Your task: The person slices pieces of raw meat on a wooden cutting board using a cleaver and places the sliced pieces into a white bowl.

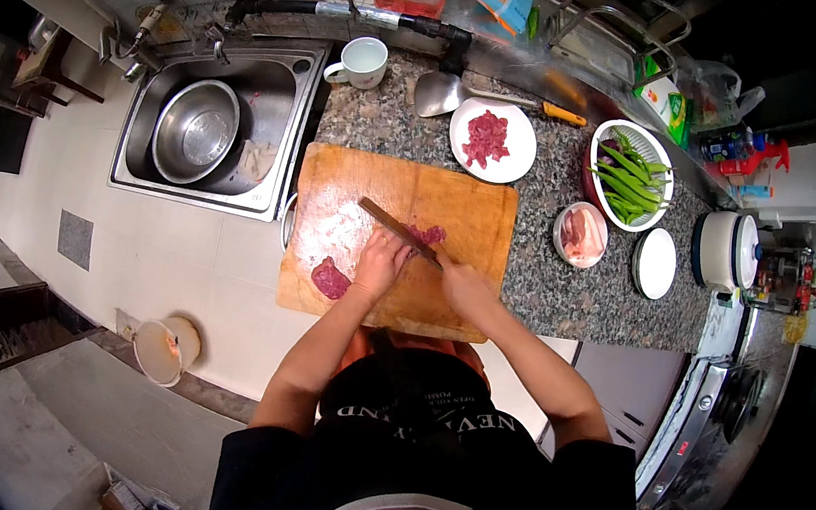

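Observation:
A wooden cutting board (473, 212) lies at the counter's front edge. My right hand (465, 288) is closed around the handle of a kitchen knife (396, 227), whose blade slants up to the left across the board. Close against the blade, my left hand (383, 260) presses down with its fingers bent together, on raw red meat that it mostly covers. Cut bits of meat (432, 235) lie just beyond the blade. A larger chunk of raw meat (330, 278) rests on the board, left of my left hand.
Behind the board are a white plate (522, 150) of cut meat, a spatula (438, 95) and a mug (362, 63). To the right stand a basket of green peppers (627, 184), a bowl of pale meat (581, 237), a white dish (655, 264) and a cooker (723, 249). Leftward, a sink (281, 130) holds a metal basin (195, 130).

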